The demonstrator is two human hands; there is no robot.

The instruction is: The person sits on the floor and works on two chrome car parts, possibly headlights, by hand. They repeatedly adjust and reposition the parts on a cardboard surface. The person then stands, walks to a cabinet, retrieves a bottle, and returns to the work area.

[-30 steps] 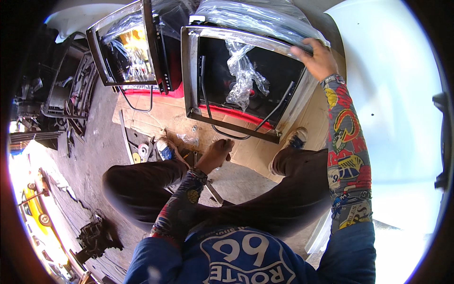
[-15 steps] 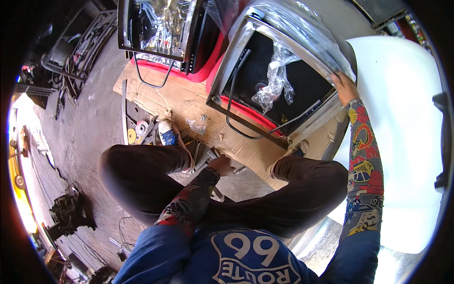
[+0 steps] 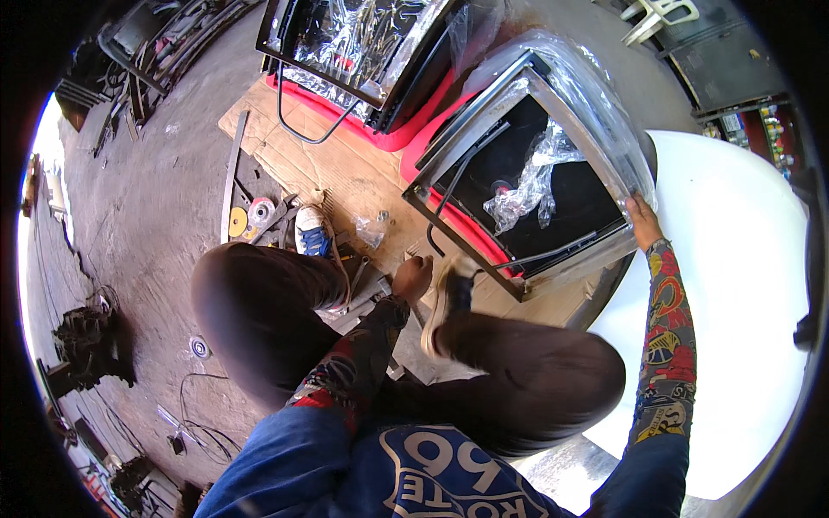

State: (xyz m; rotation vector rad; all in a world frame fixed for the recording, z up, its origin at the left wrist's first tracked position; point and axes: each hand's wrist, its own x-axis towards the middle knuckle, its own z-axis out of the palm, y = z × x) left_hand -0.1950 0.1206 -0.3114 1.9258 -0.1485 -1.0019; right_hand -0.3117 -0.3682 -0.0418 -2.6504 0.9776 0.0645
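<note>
An overturned red-and-black seat [image 3: 458,216] lies in front of me, with a rectangular bare-metal frame [image 3: 596,134] on its upturned underside. My right hand [image 3: 643,222] grips the frame's right edge, beside the clear plastic wrap [image 3: 596,73]. A crumpled piece of clear plastic [image 3: 531,186] rests inside the frame. A bent black bar [image 3: 434,226] sticks out at the seat's near side. My left hand [image 3: 413,278] is closed, low between my feet and close to this bar. A small bit of something shows past its fingers; its kind cannot be made out.
Another seat with a metal frame [image 3: 319,82] stands at the far left on flattened cardboard [image 3: 250,129]. A flat metal strip [image 3: 231,177], a grinder disc [image 3: 260,209] and tools lie left of my left shoe [image 3: 313,235]. A large white panel [image 3: 734,328] fills the right side.
My view has shifted, so the seats appear lower and further right. My left hand has moved up toward the seat. My right foot has come inward, to the left. My right hand stays on the frame.
</note>
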